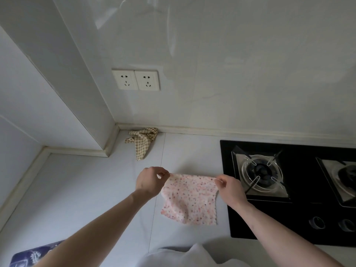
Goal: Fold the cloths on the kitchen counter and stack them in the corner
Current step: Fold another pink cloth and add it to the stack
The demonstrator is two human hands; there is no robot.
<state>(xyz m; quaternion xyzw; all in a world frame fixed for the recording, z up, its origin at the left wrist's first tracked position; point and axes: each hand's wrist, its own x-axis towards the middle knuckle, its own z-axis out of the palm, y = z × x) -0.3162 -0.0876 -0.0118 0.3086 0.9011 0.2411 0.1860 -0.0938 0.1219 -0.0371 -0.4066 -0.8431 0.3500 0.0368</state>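
Note:
A pink cloth with small coloured dots (189, 201) hangs spread between my hands above the white counter (86, 189). My left hand (149, 181) pinches its upper left corner and my right hand (230, 188) pinches its upper right corner. The cloth's lower edge rests on or just over the counter. A crumpled beige checked cloth (142, 140) lies at the back of the counter, near the wall corner.
A black gas hob (308, 218) with two burners and knobs fills the counter's right side, close to my right hand. Two wall sockets (135, 79) sit above the corner. A blue patterned item (32, 255) shows at the lower left edge.

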